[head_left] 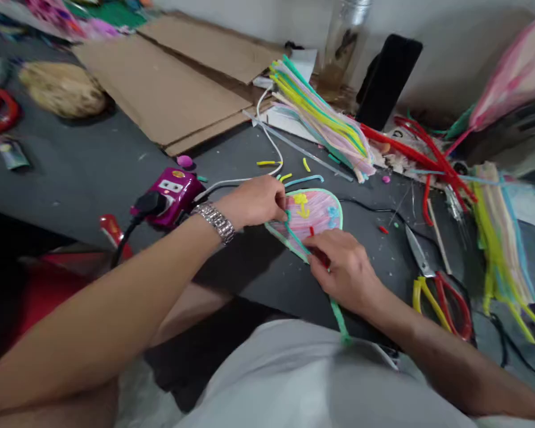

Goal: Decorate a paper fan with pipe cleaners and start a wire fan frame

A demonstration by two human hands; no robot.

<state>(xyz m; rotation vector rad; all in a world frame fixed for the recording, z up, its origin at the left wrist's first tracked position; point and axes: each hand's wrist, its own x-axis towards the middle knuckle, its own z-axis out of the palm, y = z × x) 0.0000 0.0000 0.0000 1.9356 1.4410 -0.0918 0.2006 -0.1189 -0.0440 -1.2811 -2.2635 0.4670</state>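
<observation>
A flat, rounded panel with pink stripes [305, 217] lies on the dark work mat [89, 172], edged in pale green with small yellow and blue shapes on it. My left hand [254, 202], wearing a metal-link watch [214, 222], pinches a thin green strip [298, 236] at the panel's left edge. My right hand [343, 267] presses on the panel's lower edge and grips the same strip, whose loose end [339, 321] hangs toward my lap. Short yellow pieces [267, 163] and a blue strip [303, 180] lie just beyond the panel.
Scissors with red and yellow handles [437, 303] lie to the right. A bundle of coloured strips [321, 119] sits at the back, near cardboard sheets [160, 89]. A purple power strip [169, 196] with a black plug and cords sits left. Red strips [428, 154] lie back right.
</observation>
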